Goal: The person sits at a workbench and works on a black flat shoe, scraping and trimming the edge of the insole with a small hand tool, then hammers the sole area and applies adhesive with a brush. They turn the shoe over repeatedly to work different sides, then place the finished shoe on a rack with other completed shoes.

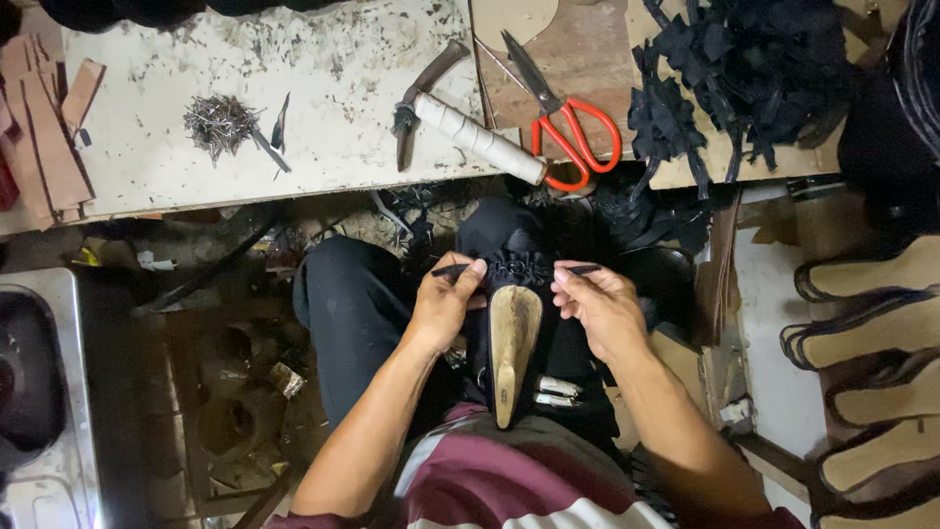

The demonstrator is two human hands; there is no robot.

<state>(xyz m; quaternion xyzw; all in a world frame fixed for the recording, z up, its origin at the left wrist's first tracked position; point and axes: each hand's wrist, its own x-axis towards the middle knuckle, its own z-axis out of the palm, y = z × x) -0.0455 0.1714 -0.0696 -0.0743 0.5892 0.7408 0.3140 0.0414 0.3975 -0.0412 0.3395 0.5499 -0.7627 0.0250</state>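
A black shoe upper stretched over a last lies sole-up on my lap, its tan insole (513, 343) facing me and its gathered black toe (514, 263) pointing away. My left hand (446, 302) pinches a thin black strip at the toe's left side. On the toe's right side, my right hand (599, 306) pinches another thin black strip, pulled sideways. Both hands rest against the shoe.
A worn white workbench (323, 118) ahead carries a heap of small nails (219, 121), a hammer with a wrapped handle (470, 135), red-handled scissors (563, 122) and a pile of black scraps (734, 69). Several tan-soled shoes (871, 362) lie on the right, a metal basin (39, 392) on the left.
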